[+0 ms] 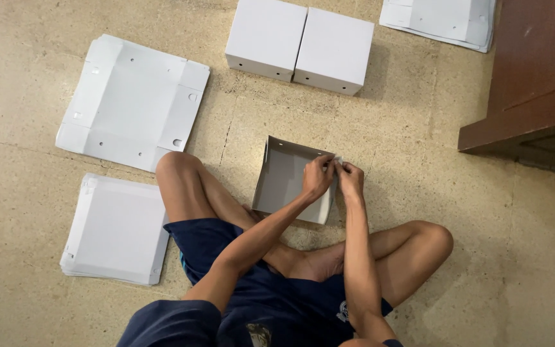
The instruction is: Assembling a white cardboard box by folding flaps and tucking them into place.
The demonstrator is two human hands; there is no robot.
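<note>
The person sits cross-legged on a beige stone-tile floor (pixel 419 160), in dark blue shorts, knees spread wide. Just past the crossed legs, both arms reach forward to a half-folded white cardboard box (pixel 284 180) standing open on the floor. The left hand (pixel 318 177) and right hand (pixel 351 178) meet at the box's far right corner, each grip pinched on the upper edge of the box wall there, fingertips nearly touching one another. To the left, near the knee, lies a stack of flat white box blanks (pixel 114 228), and beyond it another flat blank stack (pixel 130 99) with its flaps and holes showing. Farther off, 2 finished white boxes (pixel 300 45) sit side by side, touching. At the far right are more flat blanks (pixel 438 19) and a dark brown wooden cabinet (pixel 528 83).
</note>
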